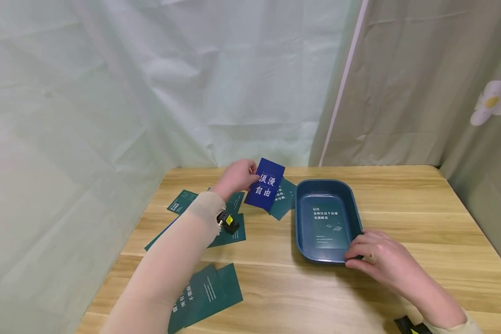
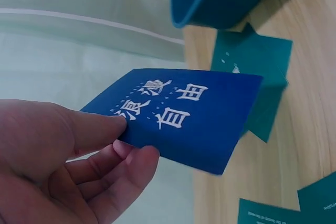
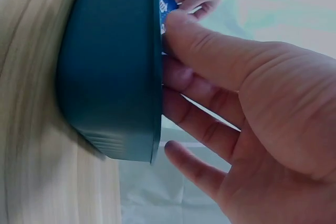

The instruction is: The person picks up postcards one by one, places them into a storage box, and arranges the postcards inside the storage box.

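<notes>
In the head view my left hand [image 1: 239, 176] is at the table's back, left of the dark blue tray [image 1: 299, 222]. Between thumb and fingers it pinches one edge of a blue card [image 2: 184, 124] with large white Chinese characters, held tilted above the tabletop. Behind that card, green cards [image 1: 285, 204] lie on the wood beside the tray. My right hand [image 1: 377, 255] grips the tray's near right corner, with fingers over the rim. Inside the tray, a green card with white text [image 1: 327, 227] lies flat on the bottom.
More green cards [image 1: 229, 234] lie partly hidden beneath my left forearm. Nearer the front edge, several overlapping green cards [image 1: 210, 294] lie on the wooden table [image 1: 275, 297]. A pale curtain [image 1: 234, 83] hangs behind the table.
</notes>
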A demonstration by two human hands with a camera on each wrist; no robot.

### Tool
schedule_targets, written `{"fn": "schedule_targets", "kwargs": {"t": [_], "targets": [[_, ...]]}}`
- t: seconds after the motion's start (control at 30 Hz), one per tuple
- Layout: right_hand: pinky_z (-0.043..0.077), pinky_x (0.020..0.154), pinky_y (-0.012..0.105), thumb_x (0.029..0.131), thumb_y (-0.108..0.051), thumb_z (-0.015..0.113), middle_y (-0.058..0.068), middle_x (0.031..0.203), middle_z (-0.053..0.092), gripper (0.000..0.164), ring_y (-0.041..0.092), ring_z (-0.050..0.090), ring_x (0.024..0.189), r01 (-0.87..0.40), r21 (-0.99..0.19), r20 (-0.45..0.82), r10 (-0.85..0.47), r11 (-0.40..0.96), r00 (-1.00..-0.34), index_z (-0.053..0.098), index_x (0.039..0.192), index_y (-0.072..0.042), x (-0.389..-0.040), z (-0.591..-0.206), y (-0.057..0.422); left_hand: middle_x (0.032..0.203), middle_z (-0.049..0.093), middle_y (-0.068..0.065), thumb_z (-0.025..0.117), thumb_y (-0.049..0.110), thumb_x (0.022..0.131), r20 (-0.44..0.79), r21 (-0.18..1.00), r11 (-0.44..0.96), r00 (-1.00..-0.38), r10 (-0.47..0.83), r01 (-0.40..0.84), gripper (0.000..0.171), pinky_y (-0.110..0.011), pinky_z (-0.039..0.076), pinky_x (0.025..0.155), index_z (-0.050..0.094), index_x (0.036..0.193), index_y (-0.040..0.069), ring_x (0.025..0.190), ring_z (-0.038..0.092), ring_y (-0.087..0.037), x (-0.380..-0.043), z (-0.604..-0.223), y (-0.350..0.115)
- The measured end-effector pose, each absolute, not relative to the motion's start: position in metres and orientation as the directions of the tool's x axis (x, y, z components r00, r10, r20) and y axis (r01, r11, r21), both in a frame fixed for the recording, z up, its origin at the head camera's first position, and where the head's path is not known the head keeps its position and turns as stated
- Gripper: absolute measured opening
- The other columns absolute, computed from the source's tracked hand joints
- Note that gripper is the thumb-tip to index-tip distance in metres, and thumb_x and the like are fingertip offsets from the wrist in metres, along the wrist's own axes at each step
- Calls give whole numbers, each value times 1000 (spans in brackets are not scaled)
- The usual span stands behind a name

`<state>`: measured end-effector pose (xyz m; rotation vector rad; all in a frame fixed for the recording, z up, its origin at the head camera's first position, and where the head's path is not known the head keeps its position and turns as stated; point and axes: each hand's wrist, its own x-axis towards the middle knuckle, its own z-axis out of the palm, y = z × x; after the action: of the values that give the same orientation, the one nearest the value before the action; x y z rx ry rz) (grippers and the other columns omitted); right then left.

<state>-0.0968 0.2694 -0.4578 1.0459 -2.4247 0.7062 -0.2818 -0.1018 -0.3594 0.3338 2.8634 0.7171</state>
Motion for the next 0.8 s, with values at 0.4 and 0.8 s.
{"fn": "schedule_targets", "kwargs": {"t": [0.4, 0.8], "targets": [[48, 73, 15, 68, -9, 103, -26, 90, 68, 33, 2, 59, 82, -737, -313, 510, -548, 599, -663, 84, 86, -28, -98, -455, 271, 100, 73, -12, 66, 14, 113, -97, 673, 723, -951, 293, 154, 14, -33, 65, 73, 60, 122, 5, 82, 77, -26, -266, -339, -87], [57, 68, 27, 72, -8, 102, -27, 90, 67, 32, 1, 61, 82, -704, -331, 490, -523, 628, -697, 82, 85, -30, -98, -452, 264, 92, 68, -15, 69, 1, 109, -75, 783, 581, -894, 442, 222, 78, -35, 65, 68, 31, 173, 24, 74, 73, -35, -241, -347, -44]]}}
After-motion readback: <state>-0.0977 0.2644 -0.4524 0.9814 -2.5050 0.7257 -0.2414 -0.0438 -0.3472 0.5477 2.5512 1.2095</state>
